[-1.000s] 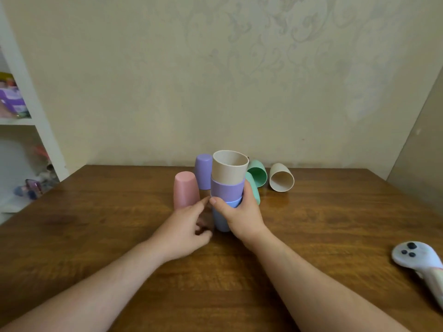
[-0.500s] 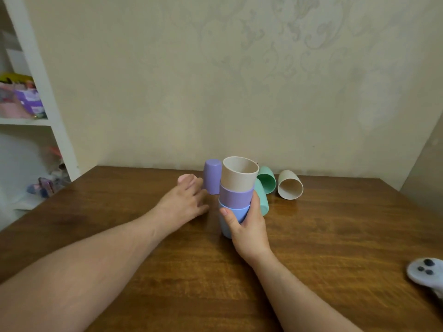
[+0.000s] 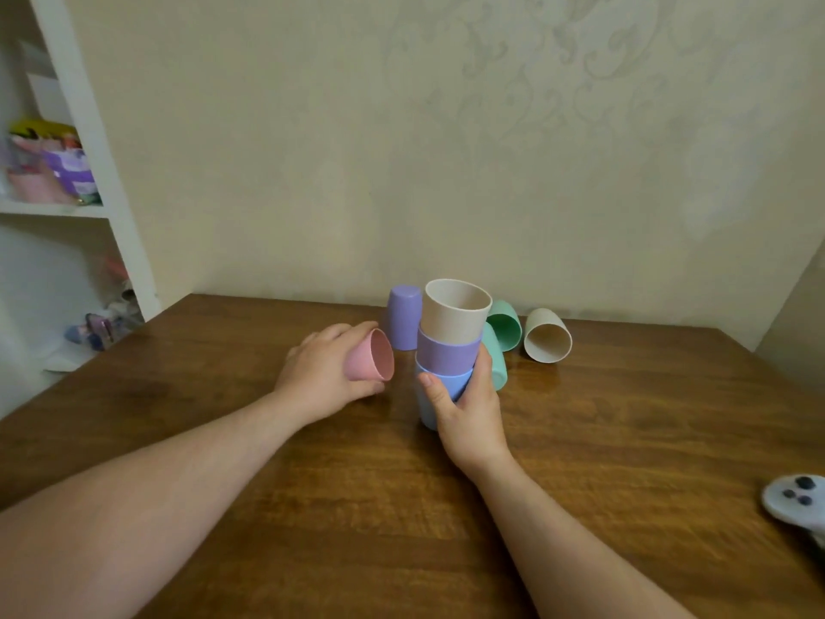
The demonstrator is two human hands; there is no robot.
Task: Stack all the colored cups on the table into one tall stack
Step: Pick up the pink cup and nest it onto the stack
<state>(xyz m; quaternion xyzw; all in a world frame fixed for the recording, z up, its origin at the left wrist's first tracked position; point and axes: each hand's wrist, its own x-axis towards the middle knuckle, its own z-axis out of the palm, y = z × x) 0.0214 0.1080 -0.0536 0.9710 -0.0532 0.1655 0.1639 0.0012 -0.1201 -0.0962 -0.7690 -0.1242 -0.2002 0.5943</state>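
A stack of three cups stands mid-table: a beige cup (image 3: 453, 318) on top, a purple cup (image 3: 446, 354) under it, a blue cup (image 3: 439, 388) at the bottom. My right hand (image 3: 468, 406) is wrapped around the blue cup. My left hand (image 3: 323, 373) grips a pink cup (image 3: 370, 356), tilted with its mouth toward the stack. An upside-down purple cup (image 3: 402, 315) stands behind. A green cup (image 3: 505, 324) and a beige cup (image 3: 547, 340) lie on their sides; another green cup (image 3: 495, 359) is partly hidden behind the stack.
The wooden table (image 3: 625, 440) reaches the wall at the back. A white controller (image 3: 794, 500) lies at the right edge. A white shelf unit (image 3: 85, 172) with clutter stands left of the table.
My left hand took hold of the upside-down pink cup, lifted it and tipped it toward the stack. My right hand stayed on the stack.
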